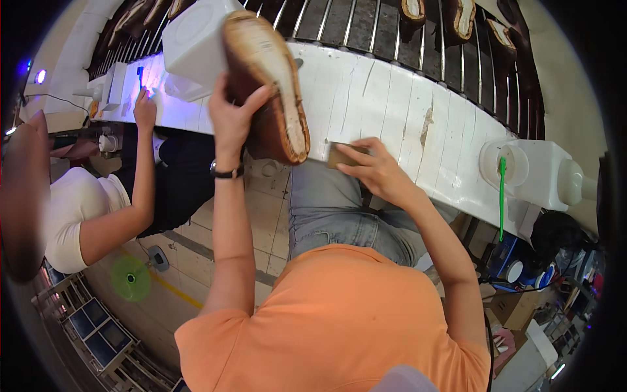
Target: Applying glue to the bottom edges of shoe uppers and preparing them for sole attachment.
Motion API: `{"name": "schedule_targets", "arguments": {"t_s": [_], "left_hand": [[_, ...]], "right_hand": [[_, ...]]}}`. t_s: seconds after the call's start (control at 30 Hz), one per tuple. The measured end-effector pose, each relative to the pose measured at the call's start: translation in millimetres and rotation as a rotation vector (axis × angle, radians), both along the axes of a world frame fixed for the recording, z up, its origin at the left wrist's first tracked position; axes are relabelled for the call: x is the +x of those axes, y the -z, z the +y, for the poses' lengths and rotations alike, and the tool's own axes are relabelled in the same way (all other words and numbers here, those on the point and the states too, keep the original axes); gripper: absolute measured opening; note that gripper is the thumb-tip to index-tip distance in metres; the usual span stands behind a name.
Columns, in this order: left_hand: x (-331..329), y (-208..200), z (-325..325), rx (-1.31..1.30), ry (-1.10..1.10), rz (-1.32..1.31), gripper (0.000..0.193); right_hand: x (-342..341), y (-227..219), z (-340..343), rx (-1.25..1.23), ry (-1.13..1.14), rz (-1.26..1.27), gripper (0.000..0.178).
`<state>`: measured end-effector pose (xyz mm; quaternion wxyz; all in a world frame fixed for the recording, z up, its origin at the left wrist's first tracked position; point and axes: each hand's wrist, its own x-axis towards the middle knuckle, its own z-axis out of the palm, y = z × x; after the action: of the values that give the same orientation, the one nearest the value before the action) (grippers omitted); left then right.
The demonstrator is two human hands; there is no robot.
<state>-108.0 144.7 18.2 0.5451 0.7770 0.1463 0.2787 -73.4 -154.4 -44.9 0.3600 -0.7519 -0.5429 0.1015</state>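
Observation:
My left hand grips a brown shoe upper by its side, raised over the front edge of the white bench. Its underside faces me, with a pale insole framed by folded brown leather edges and no outsole on it. In my right hand, a small flat brownish block is pinched between thumb and fingers. The block is close to the shoe but apart from it, over the bench edge. What the block is made of cannot be made out.
Beyond the bench runs a roller conveyor bearing several similar shoes. A white plastic jug stands just left of the shoe. At right, a white container has a green-handled stick. A co-worker's arm reaches in at left.

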Motion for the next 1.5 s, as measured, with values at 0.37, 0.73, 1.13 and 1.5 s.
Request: {"name": "schedule_targets", "arguments": {"t_s": [0.37, 0.73, 1.13, 1.5], "left_hand": [[-115, -65, 111, -0.613, 0.940, -0.498, 0.093], [-74, 7, 27, -0.646, 0.093, -0.265, 0.081], [46, 19, -6, 0.370, 0.169, 0.223, 0.050], [62, 17, -144, 0.592, 0.378, 0.112, 0.067]], "right_hand": [[147, 19, 101, 0.128, 0.476, -0.060, 0.026], [-5, 29, 46, 0.167, 0.307, -0.057, 0.046], [-4, 13, -77, 0.070, 0.986, -0.134, 0.036], [77, 16, -47, 0.073, 0.963, -0.261, 0.036]]}}
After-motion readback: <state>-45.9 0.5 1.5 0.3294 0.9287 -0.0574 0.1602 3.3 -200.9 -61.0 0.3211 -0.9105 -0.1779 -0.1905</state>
